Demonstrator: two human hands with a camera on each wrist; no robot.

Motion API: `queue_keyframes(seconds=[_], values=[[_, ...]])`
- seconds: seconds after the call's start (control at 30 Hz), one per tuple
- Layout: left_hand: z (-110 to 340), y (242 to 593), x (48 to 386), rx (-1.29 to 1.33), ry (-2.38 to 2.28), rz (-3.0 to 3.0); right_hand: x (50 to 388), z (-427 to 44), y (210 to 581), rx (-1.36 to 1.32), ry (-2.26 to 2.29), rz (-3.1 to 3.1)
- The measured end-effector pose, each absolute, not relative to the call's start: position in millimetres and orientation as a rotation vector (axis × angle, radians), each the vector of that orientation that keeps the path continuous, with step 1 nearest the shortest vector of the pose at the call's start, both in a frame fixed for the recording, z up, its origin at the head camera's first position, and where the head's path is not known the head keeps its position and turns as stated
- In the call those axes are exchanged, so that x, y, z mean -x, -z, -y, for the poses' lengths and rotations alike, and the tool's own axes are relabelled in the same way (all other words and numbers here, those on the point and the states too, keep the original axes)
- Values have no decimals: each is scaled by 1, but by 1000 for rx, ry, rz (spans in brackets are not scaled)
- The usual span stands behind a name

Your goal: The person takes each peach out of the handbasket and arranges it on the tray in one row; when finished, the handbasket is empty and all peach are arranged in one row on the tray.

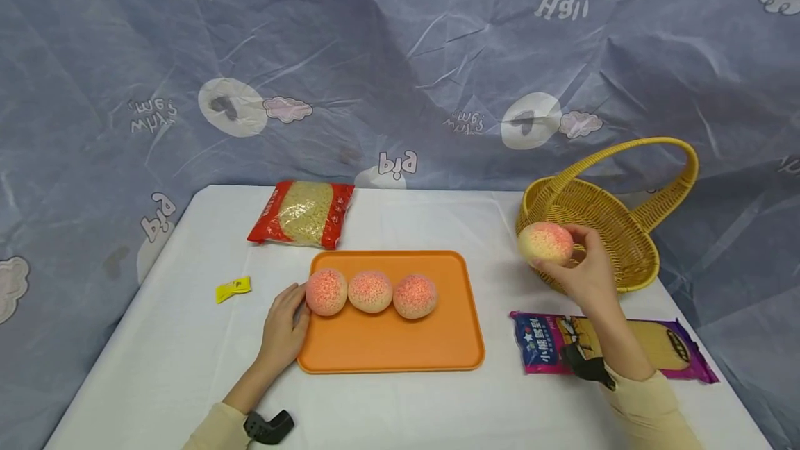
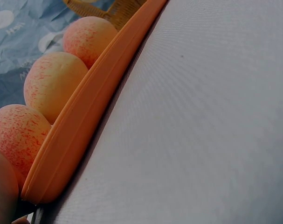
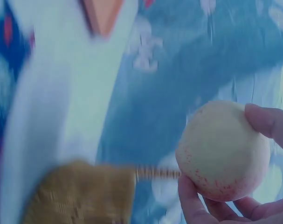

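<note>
My right hand (image 1: 586,271) holds a pink-and-cream peach (image 1: 546,242) between thumb and fingers at the near left rim of the yellow wicker basket (image 1: 631,242). The same peach (image 3: 223,151) fills the grip in the right wrist view. Three similar peaches, a left one (image 1: 326,292), a middle one (image 1: 371,292) and a right one (image 1: 415,296), sit in a row on the orange tray (image 1: 390,346). At the tray's left edge rests my left hand (image 1: 284,328), its fingertips beside the leftmost peach. Part of that hand is hidden in the left wrist view.
A red-ended bag of yellow pasta (image 1: 306,214) lies behind the tray. To the left is a small yellow wrapped candy (image 1: 233,289). A purple-and-blue noodle packet (image 1: 650,346) lies under the right forearm. Grey-blue printed cloth (image 1: 400,89) hangs behind the white table (image 1: 187,353).
</note>
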State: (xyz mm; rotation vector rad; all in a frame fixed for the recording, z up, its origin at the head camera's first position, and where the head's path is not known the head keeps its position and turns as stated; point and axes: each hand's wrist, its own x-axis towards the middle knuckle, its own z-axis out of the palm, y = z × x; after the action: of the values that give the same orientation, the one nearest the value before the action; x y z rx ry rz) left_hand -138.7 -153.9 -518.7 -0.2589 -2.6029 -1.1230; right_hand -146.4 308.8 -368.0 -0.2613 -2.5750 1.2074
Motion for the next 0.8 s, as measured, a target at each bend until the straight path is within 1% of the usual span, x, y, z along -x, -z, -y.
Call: queue_keyframes(seconds=[0.1, 0.37, 0.5, 0.8], values=[[154, 519, 139, 256, 1126, 2607, 142, -290, 377, 143, -1259, 2619], [154, 518, 139, 253, 1131, 2601, 140, -252, 401, -3, -1303, 2775], [154, 518, 139, 252, 1134, 2603, 143, -240, 416, -82, -1284, 2813], [154, 517, 138, 236, 1150, 2623, 144, -225, 436, -130, -1219, 2855]])
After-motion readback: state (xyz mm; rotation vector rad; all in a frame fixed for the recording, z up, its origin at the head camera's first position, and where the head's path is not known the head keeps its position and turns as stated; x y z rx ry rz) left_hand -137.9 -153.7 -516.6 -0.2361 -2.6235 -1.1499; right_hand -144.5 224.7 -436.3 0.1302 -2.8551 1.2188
